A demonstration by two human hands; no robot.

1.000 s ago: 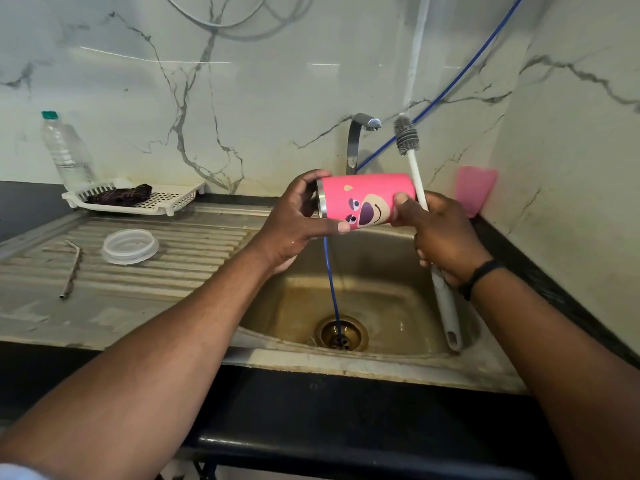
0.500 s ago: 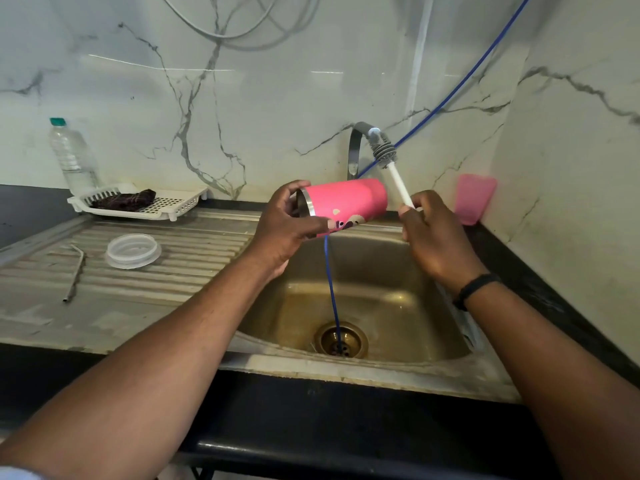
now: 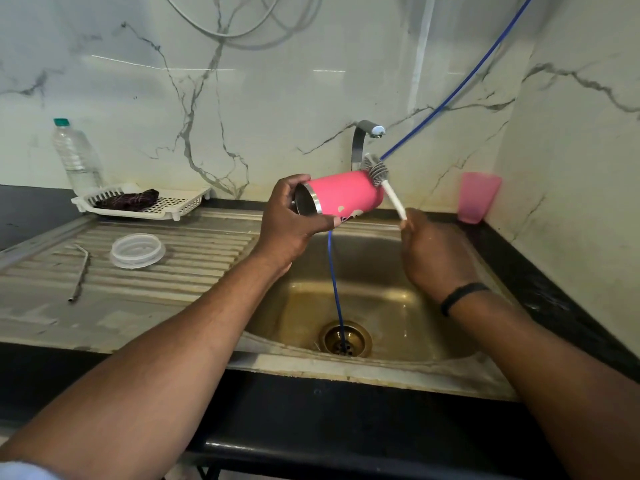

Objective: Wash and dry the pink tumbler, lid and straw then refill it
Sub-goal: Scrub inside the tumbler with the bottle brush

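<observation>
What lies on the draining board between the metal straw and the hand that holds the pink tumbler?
In the head view, only the clear lid lies between the metal straw and the left hand gripping the pink tumbler.

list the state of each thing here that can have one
tumbler: lid off, on its side over the sink, gripped by the left hand
brush: bristles against the tumbler's base end, handle gripped by the right hand
lid: off, flat on the drainboard
straw: lying on the drainboard
tap: no water seen running
water bottle: capped, upright
pink cup: upright in the corner
</observation>
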